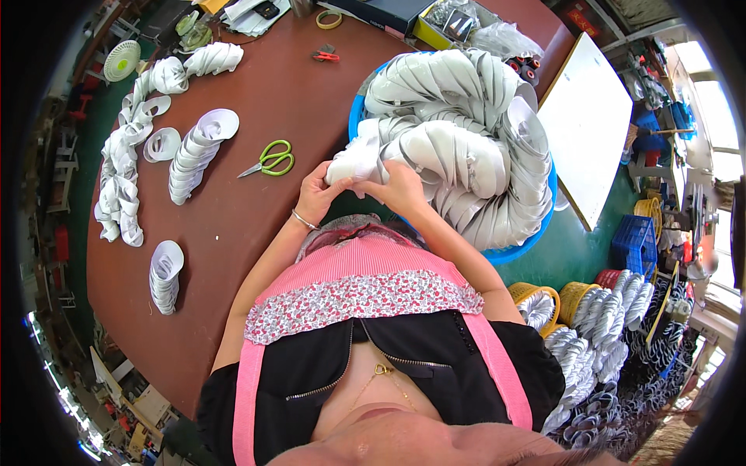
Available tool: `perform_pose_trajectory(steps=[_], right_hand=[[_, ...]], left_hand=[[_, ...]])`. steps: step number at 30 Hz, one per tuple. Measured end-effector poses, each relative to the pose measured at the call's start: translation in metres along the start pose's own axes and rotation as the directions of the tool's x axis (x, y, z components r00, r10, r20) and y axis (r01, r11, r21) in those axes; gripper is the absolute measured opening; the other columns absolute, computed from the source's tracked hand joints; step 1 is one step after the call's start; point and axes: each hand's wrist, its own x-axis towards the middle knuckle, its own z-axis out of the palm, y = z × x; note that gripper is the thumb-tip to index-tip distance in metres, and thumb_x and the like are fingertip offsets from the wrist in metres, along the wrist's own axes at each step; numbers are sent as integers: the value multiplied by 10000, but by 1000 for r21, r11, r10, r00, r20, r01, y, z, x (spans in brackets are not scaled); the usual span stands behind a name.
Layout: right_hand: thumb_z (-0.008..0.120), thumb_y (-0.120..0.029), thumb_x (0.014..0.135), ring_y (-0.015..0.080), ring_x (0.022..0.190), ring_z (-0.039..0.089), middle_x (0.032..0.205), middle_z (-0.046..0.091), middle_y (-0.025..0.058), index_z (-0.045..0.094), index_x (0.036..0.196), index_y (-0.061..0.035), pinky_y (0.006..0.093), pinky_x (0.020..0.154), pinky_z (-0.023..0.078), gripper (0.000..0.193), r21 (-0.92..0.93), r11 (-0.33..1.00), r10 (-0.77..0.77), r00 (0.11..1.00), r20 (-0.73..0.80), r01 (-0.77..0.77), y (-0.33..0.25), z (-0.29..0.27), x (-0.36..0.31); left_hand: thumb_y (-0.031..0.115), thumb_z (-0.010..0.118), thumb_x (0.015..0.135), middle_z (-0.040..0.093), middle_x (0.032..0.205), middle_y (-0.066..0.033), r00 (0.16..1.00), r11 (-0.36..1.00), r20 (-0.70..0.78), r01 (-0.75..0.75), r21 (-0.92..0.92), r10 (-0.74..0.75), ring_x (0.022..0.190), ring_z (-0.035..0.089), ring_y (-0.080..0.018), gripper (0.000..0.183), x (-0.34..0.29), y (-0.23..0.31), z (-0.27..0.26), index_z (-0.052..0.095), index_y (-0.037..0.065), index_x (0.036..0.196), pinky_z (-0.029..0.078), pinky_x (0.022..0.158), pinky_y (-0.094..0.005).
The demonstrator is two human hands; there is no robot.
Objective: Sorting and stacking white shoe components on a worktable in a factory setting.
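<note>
A long chain of nested white curved pieces (454, 151) lies coiled in a round blue basket (553, 203). At the chain's near left end, my left hand (317, 194) pinches the edge of a white curved piece (353, 165). My right hand (400, 189) grips the same end from the right, its thumb close to the left thumb. Parts of the fingers are hidden behind the white material. To the left of my hands, green-handled scissors (273, 158) lie on the reddish-brown table (256, 101).
A short nested stack (198, 155), a smaller stack (165, 276) and a long row of white pieces (120, 155) occupy the table's left. Red snips (326, 54) and a tape roll (329, 19) lie farther back. Right are a white board (587, 128), blue crate (635, 245) and yellow baskets (573, 299).
</note>
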Motion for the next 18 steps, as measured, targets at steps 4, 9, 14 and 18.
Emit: perform_pose_trajectory(steps=[4,9,14,18], right_hand=[[803,-490,691,394,790,657,837,666,235,627,825,32,461,746,489,567,89,995,-26,994,-102,35,9,14,3],[816,-430,698,384,732,628,783,641,218,601,772,21,447,704,477,505,206,967,-110,977,-186,148,13,19,4],[822,-359,726,354,672,606,733,624,202,568,725,16,435,653,466,453,148,972,-139,955,-261,182,4,28,-1],[845,-302,730,217,611,559,679,589,174,557,709,15,373,609,457,428,229,950,-133,941,-312,211,9,33,-3]], left_hand=[[146,720,913,668,1060,-18,991,996,-119,-43,80,53,949,623,-91,377,-3,-2,-1,589,-11,1230,512,853,-247],[173,737,903,665,1030,0,992,990,-111,-50,130,65,900,601,-76,375,-3,-5,-5,618,-14,1206,500,812,-233],[174,747,895,661,994,15,990,917,-95,-62,394,107,872,589,-72,342,-4,-2,-14,637,-7,1164,496,793,-232],[169,756,886,665,980,7,910,990,-397,-80,112,119,874,601,-76,281,-3,-11,-20,659,2,1089,504,797,-247]])
